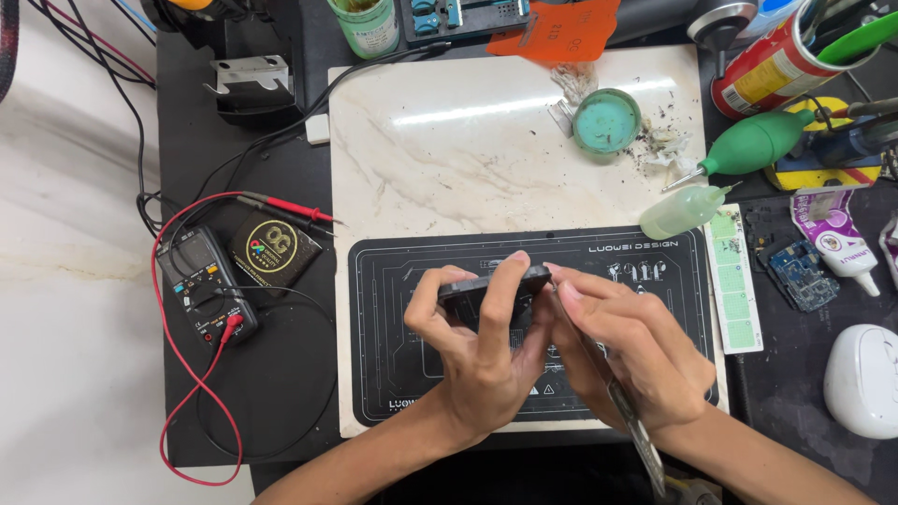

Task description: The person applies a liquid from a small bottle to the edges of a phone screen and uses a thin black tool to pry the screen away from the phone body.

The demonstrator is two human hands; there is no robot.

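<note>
Clearly the dark phone (486,292) is a thin, rigid slab, probably light, with smooth edges that could slip and a face that would likely crack under twisting, so the safest hold looks like the long edges, not the flat middle. It sits in the lower centre of the frame, lifted off the black work mat (393,281) and tilted on edge. The left hand (482,360) is clenched around it: the thumb presses the near left end, the fingers (505,290) wrap up over the far edge. The right hand (622,351) closes on a slim metal tool (629,421), whose tip meets the phone's right edge, the handle trailing toward the lower right. A multimeter (201,281) lies at left, well apart; a squeeze bottle (681,210) rests at upper right.
</note>
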